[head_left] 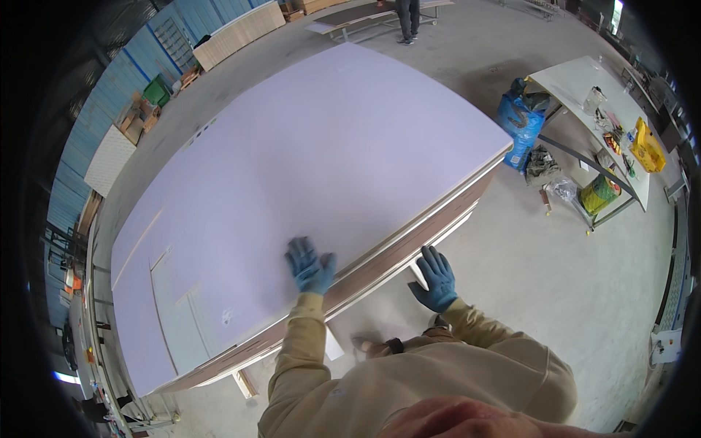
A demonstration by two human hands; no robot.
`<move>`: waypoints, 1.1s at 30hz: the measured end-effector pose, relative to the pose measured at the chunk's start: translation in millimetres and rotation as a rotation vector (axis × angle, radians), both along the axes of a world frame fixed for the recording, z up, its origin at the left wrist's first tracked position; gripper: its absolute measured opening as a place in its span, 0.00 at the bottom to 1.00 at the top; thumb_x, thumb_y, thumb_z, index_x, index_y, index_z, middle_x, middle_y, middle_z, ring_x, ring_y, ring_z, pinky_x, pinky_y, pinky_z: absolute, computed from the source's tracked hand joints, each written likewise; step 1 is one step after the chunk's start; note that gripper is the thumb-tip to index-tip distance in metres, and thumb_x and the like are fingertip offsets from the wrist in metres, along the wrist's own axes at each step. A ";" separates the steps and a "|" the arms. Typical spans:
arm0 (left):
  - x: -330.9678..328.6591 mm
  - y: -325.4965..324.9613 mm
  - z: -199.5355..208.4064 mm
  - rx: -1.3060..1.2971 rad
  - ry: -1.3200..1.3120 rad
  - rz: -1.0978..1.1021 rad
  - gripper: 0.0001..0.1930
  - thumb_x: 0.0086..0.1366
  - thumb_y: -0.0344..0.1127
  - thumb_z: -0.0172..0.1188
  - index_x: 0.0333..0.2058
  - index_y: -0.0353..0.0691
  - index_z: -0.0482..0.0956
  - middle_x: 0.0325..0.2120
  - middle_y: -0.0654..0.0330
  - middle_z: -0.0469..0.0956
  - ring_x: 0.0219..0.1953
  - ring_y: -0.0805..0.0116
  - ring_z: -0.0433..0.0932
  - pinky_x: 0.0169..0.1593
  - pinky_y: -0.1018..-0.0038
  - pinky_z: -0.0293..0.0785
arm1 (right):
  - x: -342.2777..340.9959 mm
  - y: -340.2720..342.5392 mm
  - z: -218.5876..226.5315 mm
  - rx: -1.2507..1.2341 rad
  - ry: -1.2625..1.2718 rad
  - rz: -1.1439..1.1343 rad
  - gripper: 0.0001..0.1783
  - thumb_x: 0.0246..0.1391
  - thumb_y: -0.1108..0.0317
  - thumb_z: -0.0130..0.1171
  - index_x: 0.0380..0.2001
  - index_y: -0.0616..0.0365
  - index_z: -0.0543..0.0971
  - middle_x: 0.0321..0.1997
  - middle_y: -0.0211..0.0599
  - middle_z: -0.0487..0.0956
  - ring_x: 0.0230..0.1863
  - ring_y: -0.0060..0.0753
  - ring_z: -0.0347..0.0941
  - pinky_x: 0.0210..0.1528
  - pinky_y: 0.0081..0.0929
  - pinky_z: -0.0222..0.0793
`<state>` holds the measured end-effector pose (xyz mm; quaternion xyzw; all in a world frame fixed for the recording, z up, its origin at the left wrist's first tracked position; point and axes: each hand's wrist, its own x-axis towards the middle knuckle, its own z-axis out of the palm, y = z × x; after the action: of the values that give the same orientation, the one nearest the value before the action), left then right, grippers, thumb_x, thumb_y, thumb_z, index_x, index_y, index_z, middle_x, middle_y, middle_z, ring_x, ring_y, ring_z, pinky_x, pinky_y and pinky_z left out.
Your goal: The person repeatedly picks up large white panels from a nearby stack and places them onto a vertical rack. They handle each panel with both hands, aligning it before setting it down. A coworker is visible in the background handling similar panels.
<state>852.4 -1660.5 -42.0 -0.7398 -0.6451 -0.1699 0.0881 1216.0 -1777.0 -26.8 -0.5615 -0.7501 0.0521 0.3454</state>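
Note:
A large pale lilac panel (321, 146) lies flat on top of a stack of boards (394, 266), whose brown and white edges face me. My left hand (310, 269), in a blue glove, is over the panel near its front edge, fingers spread, holding nothing. Whether its palm presses on the surface I cannot tell. My right hand (436, 281), gloved alike, is out past the stack's near side above the floor, with fingers stretched out and nothing in it. Toward the left end, a narrow greenish-grey strip (179, 314) shows within the panel's outline.
At the right stands a white table (584, 80) holding a yellow bag (646, 146) and small tools. Beside it on the floor are a blue sack (520, 128) and clear plastic bags (544, 166). Far off, a person (407, 20) stands by a low bench (358, 20).

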 end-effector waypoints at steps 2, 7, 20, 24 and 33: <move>10.3 1.9 -7.3 0.017 0.042 0.001 0.49 0.67 0.61 0.57 0.76 0.37 0.49 0.76 0.37 0.47 0.78 0.37 0.44 0.76 0.39 0.39 | 70.4 -18.5 -26.9 -0.101 0.006 -0.108 0.35 0.51 0.54 0.68 0.59 0.61 0.75 0.74 0.57 0.66 0.76 0.62 0.59 0.74 0.57 0.54; 17.9 4.8 -11.9 -0.085 0.099 0.026 0.49 0.67 0.61 0.57 0.76 0.37 0.48 0.76 0.38 0.47 0.78 0.38 0.43 0.77 0.40 0.39 | 206.9 -74.1 -82.5 -0.520 -0.053 -0.401 0.35 0.55 0.50 0.65 0.62 0.57 0.74 0.74 0.54 0.67 0.76 0.59 0.58 0.74 0.55 0.54; 13.8 5.1 -16.8 -0.110 0.002 0.024 0.51 0.70 0.66 0.50 0.76 0.34 0.44 0.77 0.37 0.41 0.79 0.35 0.34 0.77 0.38 0.29 | 224.6 -130.0 -173.0 -0.755 -0.035 -0.458 0.37 0.59 0.44 0.62 0.61 0.62 0.75 0.67 0.56 0.74 0.70 0.58 0.67 0.68 0.52 0.67; 17.5 1.5 -9.6 -0.052 -0.010 0.031 0.51 0.68 0.65 0.54 0.76 0.35 0.45 0.77 0.38 0.42 0.79 0.35 0.36 0.77 0.40 0.34 | 206.8 -116.1 -189.9 -0.969 -0.075 -0.354 0.40 0.61 0.41 0.60 0.63 0.65 0.74 0.67 0.58 0.74 0.70 0.58 0.67 0.70 0.49 0.66; 13.0 -7.7 -2.2 0.083 -0.064 0.017 0.50 0.64 0.65 0.58 0.72 0.32 0.54 0.72 0.36 0.53 0.74 0.31 0.49 0.75 0.37 0.41 | 124.2 -44.3 -189.3 -0.927 -0.166 -0.150 0.42 0.60 0.37 0.59 0.64 0.62 0.75 0.65 0.55 0.77 0.68 0.57 0.72 0.68 0.47 0.69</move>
<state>865.3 -1668.2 -44.2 -0.7240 -0.6463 -0.2195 0.0995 1340.1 -1821.3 -216.0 -0.7111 -0.6303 0.3113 0.0002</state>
